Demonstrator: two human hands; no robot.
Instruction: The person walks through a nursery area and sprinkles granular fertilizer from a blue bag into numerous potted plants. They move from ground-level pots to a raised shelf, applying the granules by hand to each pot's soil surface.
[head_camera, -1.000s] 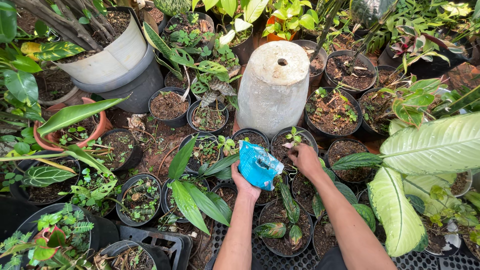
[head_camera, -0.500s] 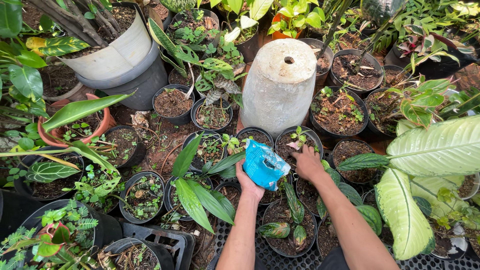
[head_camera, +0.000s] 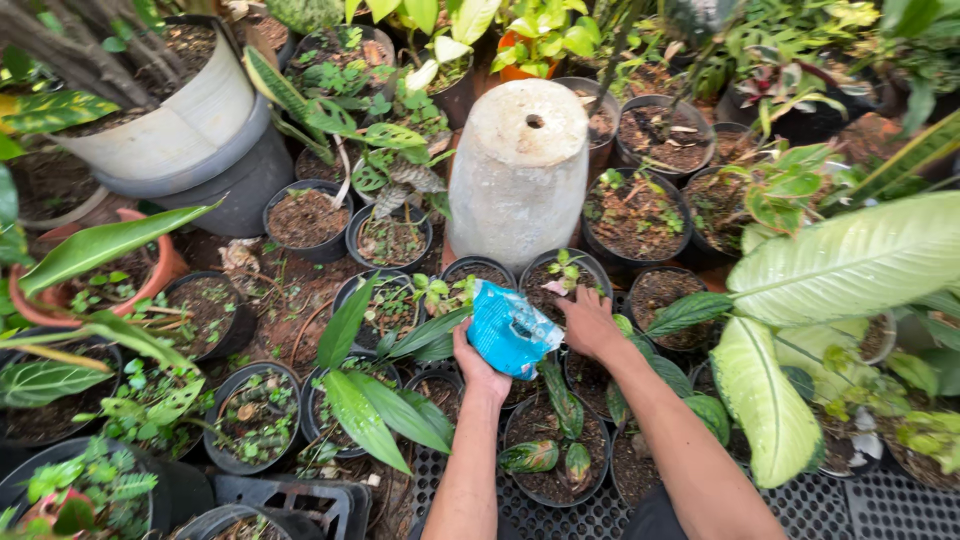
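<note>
Down over a crowded nursery floor, both arms come in from six o'clock. The left hand (head_camera: 478, 366) is clamped around a crumpled blue plastic bag (head_camera: 511, 328), fingers wrapped under its lower edge, and the bag sits just left of centre, tipped toward one o'clock. The right hand (head_camera: 588, 322) is at three o'clock of the bag, just beside it, fingers bunched together and pointing down to the soil of a small black pot (head_camera: 566, 277) with a tiny green seedling (head_camera: 566, 264) in it; whether anything is pinched between those fingertips, I cannot tell.

At twelve o'clock from the hands stands an upturned pale concrete pot (head_camera: 520, 170) with a hole in its top. At six o'clock, between the forearms, a black pot holds thick mottled leaves (head_camera: 551, 452). Over at nine o'clock, a plant with long glossy green blades (head_camera: 365, 400) spreads across several pots. At three o'clock, broad pale-green variegated leaves (head_camera: 850, 265) hang over the scene. Up at ten o'clock, a big white tub (head_camera: 160, 135) nests in a grey one. A black mesh tray (head_camera: 560, 515) lies at the bottom edge.
</note>
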